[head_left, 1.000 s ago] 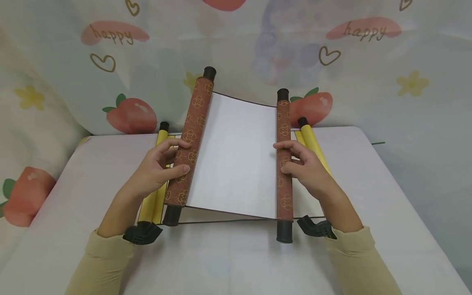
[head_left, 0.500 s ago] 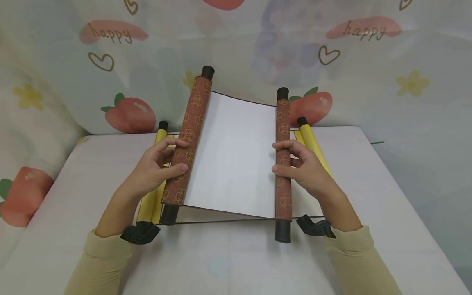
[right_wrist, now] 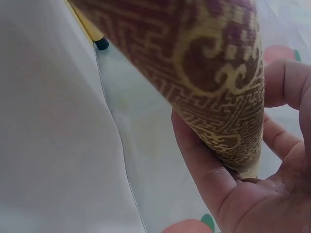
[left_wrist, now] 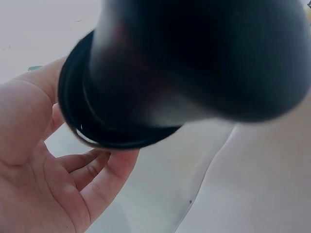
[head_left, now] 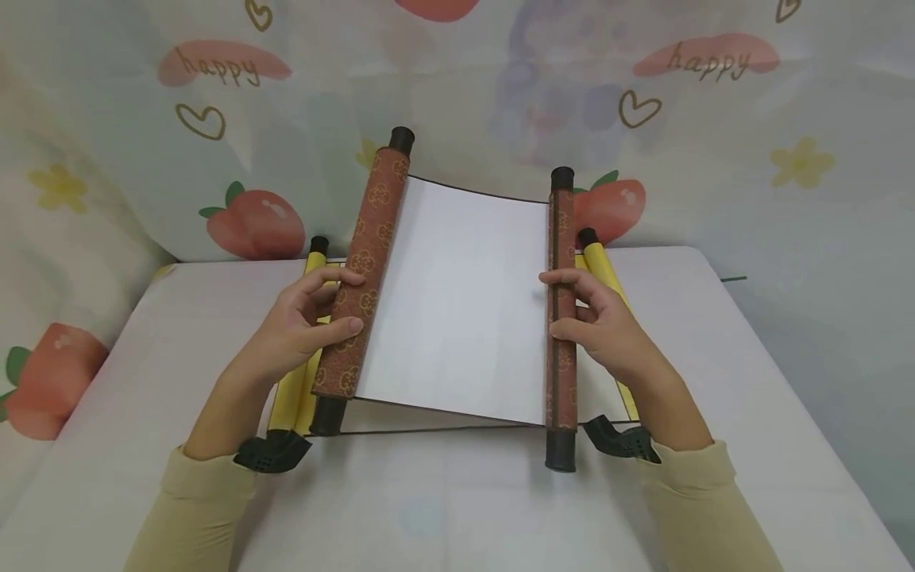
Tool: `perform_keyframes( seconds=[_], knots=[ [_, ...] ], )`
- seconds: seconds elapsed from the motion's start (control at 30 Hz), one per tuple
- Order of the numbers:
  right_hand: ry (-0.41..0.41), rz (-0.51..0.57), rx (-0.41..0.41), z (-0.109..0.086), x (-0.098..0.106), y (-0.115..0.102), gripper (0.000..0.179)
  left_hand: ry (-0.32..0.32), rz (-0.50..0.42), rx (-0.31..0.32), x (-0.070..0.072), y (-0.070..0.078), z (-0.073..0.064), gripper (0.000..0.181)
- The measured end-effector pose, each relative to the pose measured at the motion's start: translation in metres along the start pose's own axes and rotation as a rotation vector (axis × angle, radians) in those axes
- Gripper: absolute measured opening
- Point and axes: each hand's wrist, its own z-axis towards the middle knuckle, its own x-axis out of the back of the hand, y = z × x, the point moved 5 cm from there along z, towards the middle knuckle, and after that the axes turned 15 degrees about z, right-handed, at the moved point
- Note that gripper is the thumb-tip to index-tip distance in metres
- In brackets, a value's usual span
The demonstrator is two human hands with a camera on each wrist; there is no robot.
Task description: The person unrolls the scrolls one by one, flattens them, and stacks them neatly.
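Note:
A scroll with blank white paper (head_left: 457, 302) is held up, partly unrolled, between both hands. My left hand (head_left: 303, 318) grips its thicker reddish-brown roll (head_left: 375, 214), patterned in gold, thumb in front and fingers behind. That roll leans to the right at its top. The thinner right roll (head_left: 562, 381) stands nearly upright, gripped between the thumb and fingers of my right hand (head_left: 608, 326). Black knobs cap both rolls. In the left wrist view a black knob (left_wrist: 204, 58) fills much of the picture. The right wrist view shows the gold-patterned roll (right_wrist: 218, 97) between thumb and fingers.
Beneath the held scroll lies a second, yellow-edged scroll, spread on the white table (head_left: 443, 508). Its left yellow roll (head_left: 289, 397) and right yellow roll (head_left: 606, 274) show at the sides. A fruit-printed cloth (head_left: 457, 103) hangs behind.
My right hand has moved slightly right with its roll, so more white paper shows between the rolls. The right roll has turned, with a dark strip now along it. My left hand has hardly moved.

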Motion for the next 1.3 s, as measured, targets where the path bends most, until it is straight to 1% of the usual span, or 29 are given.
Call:
perform_keyframes(
  seconds=[0.17, 0.37, 0.53, 0.77, 0.87, 1.07, 1.3],
  knots=[
    [0.003, -0.020, -0.006, -0.003, 0.001, 0.000, 0.056, -0.002, 0.003, -0.007, -0.001, -0.001, 0.000, 0.047],
    [0.023, -0.039, -0.025, -0.003, 0.001, 0.000, 0.046, 0.000, 0.006, -0.006, 0.000, -0.001, 0.000, 0.046],
    [0.054, -0.079, -0.034, -0.002, 0.003, 0.000, 0.050, -0.003, 0.002, 0.004, 0.001, -0.001, 0.000, 0.046],
    [0.075, -0.096, -0.010, -0.002, 0.006, -0.004, 0.052, 0.008, 0.016, 0.004, 0.004, -0.001, -0.001, 0.046],
    [0.071, -0.087, -0.007, -0.002, 0.007, -0.005, 0.054, 0.018, 0.022, -0.004, 0.007, -0.001, -0.001, 0.046],
    [0.057, -0.032, 0.007, -0.002, 0.009, -0.003, 0.052, 0.021, 0.010, -0.015, 0.007, -0.001, -0.001, 0.046],
    [0.088, -0.055, 0.002, -0.003, 0.011, -0.005, 0.047, 0.020, 0.012, -0.017, 0.007, -0.002, -0.001, 0.046]
  ],
)
